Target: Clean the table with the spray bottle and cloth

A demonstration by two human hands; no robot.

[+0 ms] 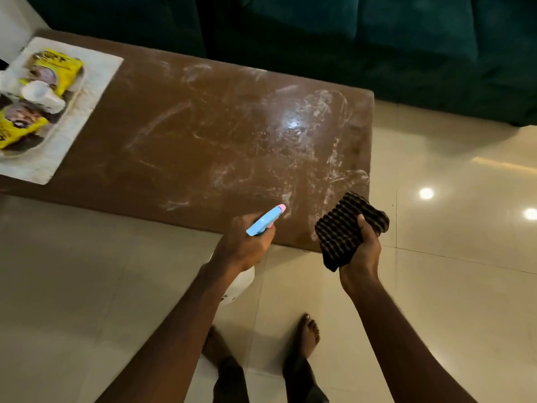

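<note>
A brown table runs across the view, its right half smeared with white streaks and a wet shine. My left hand grips a spray bottle with a blue head and pink nozzle; the nozzle points at the table's near edge. The bottle's white body hangs below my wrist, partly hidden. My right hand holds a bunched dark striped cloth over the table's near right corner, apart from the surface as far as I can tell.
A white mat at the table's left end carries a tray with yellow packets and white cups. A dark green sofa stands behind the table. Glossy tiled floor lies to the right; my bare feet are below.
</note>
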